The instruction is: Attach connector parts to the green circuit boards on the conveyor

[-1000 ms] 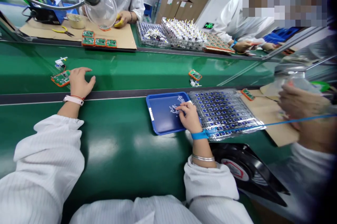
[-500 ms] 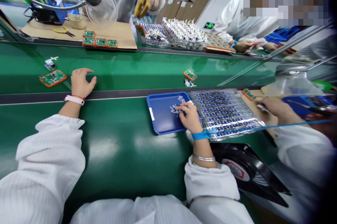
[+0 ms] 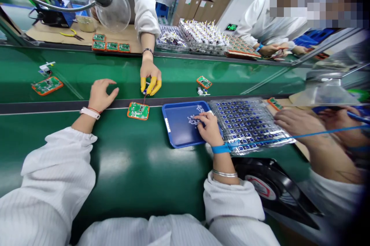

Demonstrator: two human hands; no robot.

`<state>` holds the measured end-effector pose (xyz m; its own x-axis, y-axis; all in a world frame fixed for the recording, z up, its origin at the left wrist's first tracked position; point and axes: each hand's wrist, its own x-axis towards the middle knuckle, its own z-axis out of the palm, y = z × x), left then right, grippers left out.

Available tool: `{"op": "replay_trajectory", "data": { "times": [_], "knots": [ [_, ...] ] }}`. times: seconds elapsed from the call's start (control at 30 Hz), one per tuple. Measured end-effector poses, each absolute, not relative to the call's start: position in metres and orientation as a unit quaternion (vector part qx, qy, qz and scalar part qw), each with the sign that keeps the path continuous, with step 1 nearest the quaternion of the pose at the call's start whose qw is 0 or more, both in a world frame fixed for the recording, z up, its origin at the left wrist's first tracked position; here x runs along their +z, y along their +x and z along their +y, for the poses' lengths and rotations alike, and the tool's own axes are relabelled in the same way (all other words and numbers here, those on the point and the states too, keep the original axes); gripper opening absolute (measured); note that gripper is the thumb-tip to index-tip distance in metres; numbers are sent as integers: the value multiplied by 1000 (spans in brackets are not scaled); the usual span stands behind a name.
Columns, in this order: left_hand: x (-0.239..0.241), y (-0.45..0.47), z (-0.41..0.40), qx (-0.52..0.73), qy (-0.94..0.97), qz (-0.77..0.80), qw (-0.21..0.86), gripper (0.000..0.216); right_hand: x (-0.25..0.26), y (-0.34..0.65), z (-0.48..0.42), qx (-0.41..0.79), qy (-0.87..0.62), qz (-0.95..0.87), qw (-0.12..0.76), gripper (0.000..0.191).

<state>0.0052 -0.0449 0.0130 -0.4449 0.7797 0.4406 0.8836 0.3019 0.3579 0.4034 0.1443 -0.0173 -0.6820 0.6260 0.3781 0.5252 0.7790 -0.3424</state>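
Observation:
My left hand (image 3: 101, 93) rests on the near edge of the green conveyor belt (image 3: 86, 76), fingers curved and apart, holding nothing. Just right of it lies a green circuit board in an orange frame (image 3: 138, 110). A co-worker's hand with yellow fingertip covers (image 3: 150, 78) reaches across the belt and pinches a small part wired to that board. My right hand (image 3: 209, 126) is inside a blue tray (image 3: 179, 138), its fingertips bunched on a small pile of white parts (image 3: 194, 119). What they pinch is too small to see.
A clear blister tray of blue components (image 3: 248, 122) lies right of the blue tray, with another person's hands (image 3: 295, 122) at its far side. Two more boards (image 3: 47, 85) (image 3: 204, 81) ride the belt. A black fan (image 3: 271, 188) sits at the near right.
The boards on the belt have drifted left. The co-worker opposite has reached over and a new board now lies beside my left hand, which has shifted slightly right. My right hand stays in the tray.

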Motion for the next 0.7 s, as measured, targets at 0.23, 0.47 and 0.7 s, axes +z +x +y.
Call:
{"op": "replay_trajectory", "data": {
  "times": [0.23, 0.47, 0.7],
  "knots": [
    [16, 66, -38, -215, -690, -689, -56, 66, -14, 409, 148, 112, -325, -895, 284, 16],
    [11, 80, -47, -191, -719, -665, -60, 63, -17, 422, 159, 114, -339, -892, 279, 9],
    [13, 89, -53, -208, -682, -699, -54, 65, -15, 423, 155, 118, -348, -899, 239, 14]
  ]
}}
